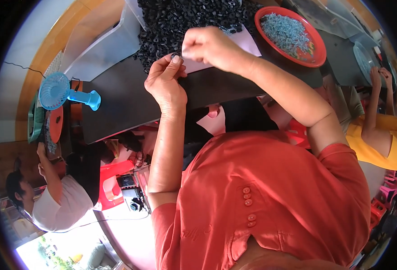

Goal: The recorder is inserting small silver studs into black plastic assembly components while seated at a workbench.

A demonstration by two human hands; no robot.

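Note:
My left hand (167, 78) is raised over the near part of the dark table, its thumb and forefinger pinched on a small black plastic part (175, 56). Close beside it on the right, my right hand (209, 48) is closed, fingertips together near that part; whatever they hold is too small to make out. Behind both hands spreads a large heap of small black plastic parts (194, 15). A pale pinkish sheet (245, 42) lies under my right hand at the heap's near edge.
A red round tray (317, 56) of small clear bluish pieces stands right of the heap. Left are a translucent plastic bin (110, 51) and a blue desk fan (54, 91). One person in white (63, 207) sits left; another in yellow (378, 139) works at right.

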